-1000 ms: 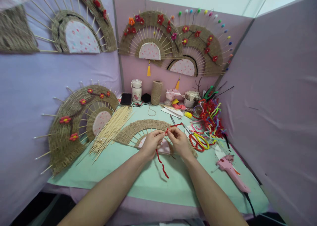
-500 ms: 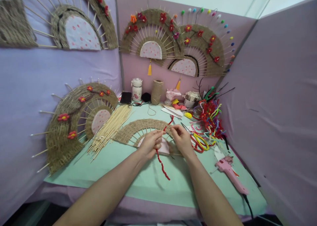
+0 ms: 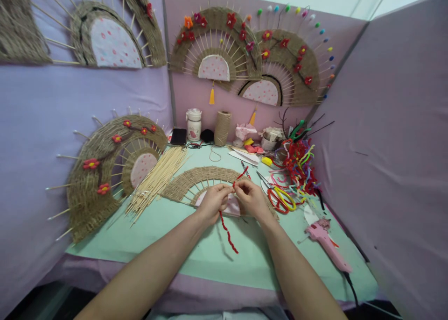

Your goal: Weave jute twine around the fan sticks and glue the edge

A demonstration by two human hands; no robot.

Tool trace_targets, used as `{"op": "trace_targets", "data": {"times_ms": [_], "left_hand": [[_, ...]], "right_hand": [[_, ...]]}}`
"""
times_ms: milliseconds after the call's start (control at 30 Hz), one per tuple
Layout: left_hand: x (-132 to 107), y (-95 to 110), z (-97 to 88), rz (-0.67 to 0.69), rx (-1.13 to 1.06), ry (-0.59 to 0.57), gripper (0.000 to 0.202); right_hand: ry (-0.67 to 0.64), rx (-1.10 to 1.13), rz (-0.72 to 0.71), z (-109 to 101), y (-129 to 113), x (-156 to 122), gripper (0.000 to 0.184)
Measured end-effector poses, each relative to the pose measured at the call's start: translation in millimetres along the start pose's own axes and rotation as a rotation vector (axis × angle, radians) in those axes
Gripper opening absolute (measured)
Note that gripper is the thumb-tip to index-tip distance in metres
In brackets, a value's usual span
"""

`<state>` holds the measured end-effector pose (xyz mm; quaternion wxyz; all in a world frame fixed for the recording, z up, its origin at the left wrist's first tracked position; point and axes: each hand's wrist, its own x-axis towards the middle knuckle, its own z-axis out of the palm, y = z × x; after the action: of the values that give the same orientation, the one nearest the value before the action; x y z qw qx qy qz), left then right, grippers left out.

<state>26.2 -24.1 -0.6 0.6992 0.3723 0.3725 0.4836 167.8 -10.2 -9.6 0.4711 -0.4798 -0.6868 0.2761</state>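
Observation:
A red pipe cleaner (image 3: 229,236) runs through my left hand (image 3: 214,202), which is closed around it. Its wavy tail hangs down toward the table, and a short end sticks up past my fingers. My right hand (image 3: 249,196) pinches the same pipe cleaner near its upper part, fingertips touching or almost touching those of the left. Below both hands lies a woven twine fan (image 3: 199,174) with stick ribs and a pale pink half-round centre, partly hidden by my hands.
Left of the fan lies a bundle of thin sticks (image 3: 157,180). To the right are scissors (image 3: 280,197), a heap of coloured pipe cleaners (image 3: 299,166) and a pink glue gun (image 3: 327,245). A twine spool (image 3: 222,128) and white jar (image 3: 193,124) stand behind. A flowered fan (image 3: 94,180) leans left.
My right hand has moved left to meet the left hand and now pinches the pipe cleaner. Its upper end now leans farther right. The view has shifted slightly.

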Motion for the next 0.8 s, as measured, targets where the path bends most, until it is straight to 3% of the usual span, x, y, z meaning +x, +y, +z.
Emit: {"op": "trace_targets", "data": {"times_ms": [167,333,533,667,800], "left_hand": [[4,-1,0.4,0.021,0.034,0.038,0.025],[8,-3,2.1,0.029,0.045,0.082,0.021],[4,0,1.4,0.07,0.013,0.126,0.021],[4,3,3.7,0.095,-0.036,0.082,0.028],[1,3,2.8,0.068,-0.038,0.004,0.036]], "right_hand": [[0.041,-0.298,-0.158,5,-4,-3,0.01],[0.069,-0.334,-0.161,8,-4,0,0.01],[0.397,-0.27,0.0,-33,11,13,0.009],[0.284,-0.132,0.05,-49,4,4,0.01],[-0.036,-0.22,0.047,-65,-19,-34,0.026]]}}
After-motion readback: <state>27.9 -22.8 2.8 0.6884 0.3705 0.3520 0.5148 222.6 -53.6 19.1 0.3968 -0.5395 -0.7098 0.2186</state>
